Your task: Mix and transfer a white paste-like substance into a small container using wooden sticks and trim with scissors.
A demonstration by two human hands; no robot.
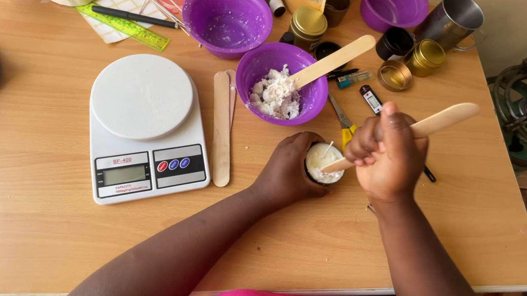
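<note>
The left hand [291, 175] is gripping the tin [323, 162] below the bowl [282, 84]; the right hand [386, 155], closed on a stick [440, 121], is pressing wax; next, gentle levelling.

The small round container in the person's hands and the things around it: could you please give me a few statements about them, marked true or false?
1. The left hand wraps around the small round container of white material. True.
2. The right hand holds a metal spoon. False: it holds a flat wooden stick, whose tip reaches into the container.
3. The kitchen scale has a bowl standing on it. False: its round platform is bare.
4. The purple bowl nearest the container holds white flakes and another wooden stick. True.
5. The wooden table also carries a green ruler. True.
</note>
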